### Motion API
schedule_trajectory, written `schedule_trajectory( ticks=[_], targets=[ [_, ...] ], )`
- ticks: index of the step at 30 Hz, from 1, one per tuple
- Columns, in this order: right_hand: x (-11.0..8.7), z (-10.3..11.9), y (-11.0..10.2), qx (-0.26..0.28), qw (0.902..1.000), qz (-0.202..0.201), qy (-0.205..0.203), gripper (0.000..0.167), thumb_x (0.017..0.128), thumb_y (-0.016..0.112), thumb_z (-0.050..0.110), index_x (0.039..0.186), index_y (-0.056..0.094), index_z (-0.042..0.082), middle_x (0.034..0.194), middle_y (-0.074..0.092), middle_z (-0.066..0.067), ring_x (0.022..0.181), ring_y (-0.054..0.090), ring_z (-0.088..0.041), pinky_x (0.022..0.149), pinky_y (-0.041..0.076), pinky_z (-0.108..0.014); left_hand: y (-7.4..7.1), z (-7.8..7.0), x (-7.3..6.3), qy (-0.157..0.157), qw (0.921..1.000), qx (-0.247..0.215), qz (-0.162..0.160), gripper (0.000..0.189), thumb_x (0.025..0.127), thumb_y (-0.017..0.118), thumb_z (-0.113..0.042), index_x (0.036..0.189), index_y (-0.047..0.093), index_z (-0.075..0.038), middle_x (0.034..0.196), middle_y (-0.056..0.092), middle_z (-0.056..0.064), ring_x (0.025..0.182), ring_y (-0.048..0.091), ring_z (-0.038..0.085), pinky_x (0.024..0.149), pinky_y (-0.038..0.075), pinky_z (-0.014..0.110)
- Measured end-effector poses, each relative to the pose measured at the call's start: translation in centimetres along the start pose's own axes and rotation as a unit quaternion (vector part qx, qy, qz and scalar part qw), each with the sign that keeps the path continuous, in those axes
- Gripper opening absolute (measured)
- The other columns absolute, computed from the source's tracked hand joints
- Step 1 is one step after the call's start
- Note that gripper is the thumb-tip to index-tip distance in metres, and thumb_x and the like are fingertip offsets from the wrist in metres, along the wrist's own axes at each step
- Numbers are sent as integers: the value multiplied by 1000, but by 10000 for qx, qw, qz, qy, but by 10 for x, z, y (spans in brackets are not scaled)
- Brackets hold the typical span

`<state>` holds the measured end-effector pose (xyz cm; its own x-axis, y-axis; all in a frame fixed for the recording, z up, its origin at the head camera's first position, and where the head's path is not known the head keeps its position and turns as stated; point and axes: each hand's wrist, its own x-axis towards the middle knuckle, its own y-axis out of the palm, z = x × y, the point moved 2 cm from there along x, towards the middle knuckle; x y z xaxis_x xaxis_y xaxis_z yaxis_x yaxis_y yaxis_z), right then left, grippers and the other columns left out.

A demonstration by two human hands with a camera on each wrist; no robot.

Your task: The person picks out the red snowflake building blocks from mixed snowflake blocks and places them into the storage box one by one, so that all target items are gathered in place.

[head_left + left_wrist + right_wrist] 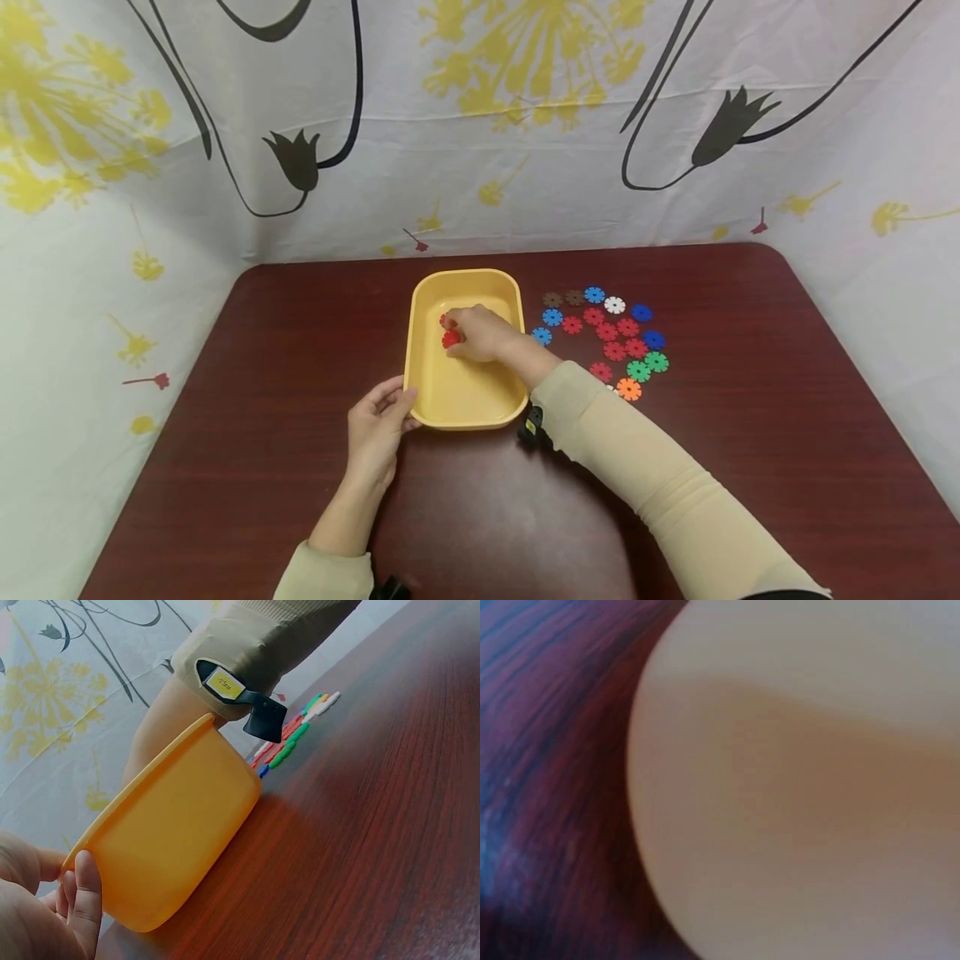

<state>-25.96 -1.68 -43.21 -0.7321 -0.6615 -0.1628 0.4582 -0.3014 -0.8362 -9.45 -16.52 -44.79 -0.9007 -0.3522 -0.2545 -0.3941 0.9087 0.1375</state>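
A yellow plastic tray (467, 407) lies lengthwise on the table. My left hand (378, 429) grips its near left corner, and the left wrist view has the fingers and thumb pinching the rim (142, 774). Over the inside of the tray, my right hand (486, 335) bends down with curled fingers and thumb about a red notched disc (451, 339). A second red disc (444, 321) peeks out by the fingertips, partly hidden by them. In the right wrist view a blurred tan surface (795, 825) fills most of the picture.
Right of the tray, several notched plastic discs lie flat on the dark red table (750, 433): red (614, 351), green (656, 361), blue (641, 313), brown (552, 300), white (615, 305) and orange (629, 389). A patterned white cloth (480, 221) hangs behind the table.
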Motion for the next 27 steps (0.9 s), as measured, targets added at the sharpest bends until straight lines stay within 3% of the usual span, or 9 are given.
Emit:
schedule_trajectory(
  ticks=[7,15,27],
  targets=[
    [-1,1,-1,-33,9997,-73,249,32,95,74,24,119,60,7,80,55,-5,73,50,-17,66,42,-28,1,-1,0,19,10000,-60,-41,30,95,69,0,123,63,10,87,57,5,64,60,9,56,56,19],
    [-1,0,-3,61,9990,-361,243,26,96,73,21,115,63,6,81,61,-5,72,54,-17,66,46,-27,2,0,1,17,10000,-59,-38,30,95,69,0,122,63,11,87,56,5,64,59,9,56,56,19],
    [-10,7,-14,650,9896,-1067,-709,28,96,73,22,115,65,3,81,67,1,61,57,-13,60,48,-24,0,-1,0,-73,10000,-17,-66,32,95,70,-2,124,63,9,90,57,5,63,59,9,57,56,19]
  ],
)
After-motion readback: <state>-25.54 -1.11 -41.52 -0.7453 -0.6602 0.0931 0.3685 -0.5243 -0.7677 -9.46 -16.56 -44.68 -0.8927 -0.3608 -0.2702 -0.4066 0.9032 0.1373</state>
